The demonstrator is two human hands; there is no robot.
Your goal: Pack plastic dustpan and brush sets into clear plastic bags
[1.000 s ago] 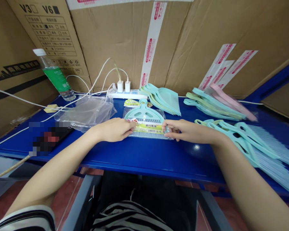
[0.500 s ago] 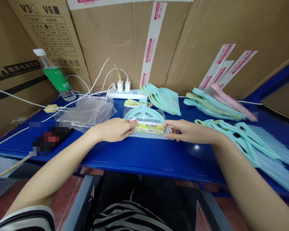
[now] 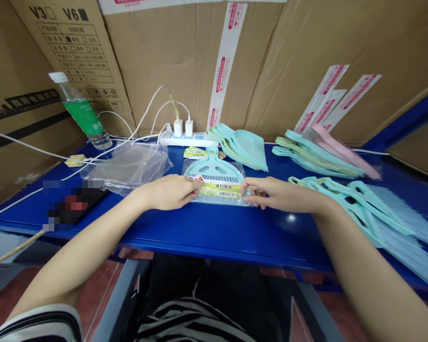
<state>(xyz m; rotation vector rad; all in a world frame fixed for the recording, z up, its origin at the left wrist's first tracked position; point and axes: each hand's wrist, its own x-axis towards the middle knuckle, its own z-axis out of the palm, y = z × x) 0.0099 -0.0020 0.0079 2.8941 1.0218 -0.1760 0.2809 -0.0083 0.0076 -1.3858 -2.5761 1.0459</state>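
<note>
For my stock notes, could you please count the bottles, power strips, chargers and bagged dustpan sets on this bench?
Bottle: 1
Power strip: 1
Chargers: 2
Bagged dustpan set: 1
Total: 5

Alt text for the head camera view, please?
The left hand and right hand hold the edges of a mint-green dustpan set in a clear plastic bag on a blue table. Stacked dustpans and long-bristled brushes lie to the right.
</note>
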